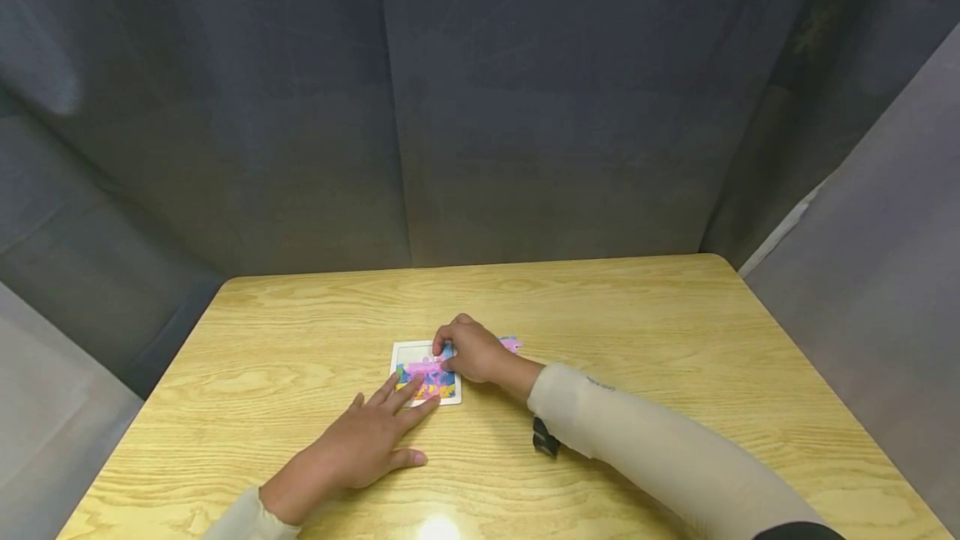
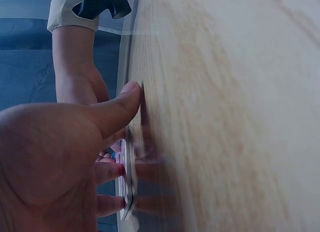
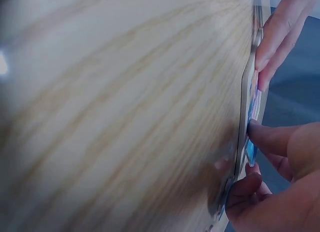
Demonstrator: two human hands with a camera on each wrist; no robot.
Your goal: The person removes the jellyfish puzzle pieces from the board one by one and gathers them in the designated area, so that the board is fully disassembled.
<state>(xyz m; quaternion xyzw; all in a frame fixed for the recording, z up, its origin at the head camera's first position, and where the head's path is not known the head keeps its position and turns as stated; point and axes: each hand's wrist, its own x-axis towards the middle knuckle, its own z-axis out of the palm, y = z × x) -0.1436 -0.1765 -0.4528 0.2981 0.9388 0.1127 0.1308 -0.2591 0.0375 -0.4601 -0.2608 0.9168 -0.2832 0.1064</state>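
A small jigsaw puzzle tray with a white border (image 1: pixel 411 344) lies on the table, its lower part filled with pink, blue and yellow puzzle pieces (image 1: pixel 427 369). Bare backing shows at its upper left. My left hand (image 1: pixel 369 438) rests its straight, spread fingers on the tray's lower edge, thumb out to the side. At the upper right of the tray, my right hand (image 1: pixel 474 351) pinches a blue puzzle piece (image 3: pixel 251 151) between thumb and fingers. In the right wrist view that piece stands slightly tilted at the tray's surface; the fingers partly hide it.
More pink and blue puzzle pieces (image 1: pixel 511 344) lie just right of the tray, partly behind my right hand. The wood-grain table (image 1: pixel 637 315) has rounded far corners. Dark grey curtains (image 1: pixel 525 107) hang behind it and at both sides. A black device (image 1: pixel 545 438) is under the right wrist.
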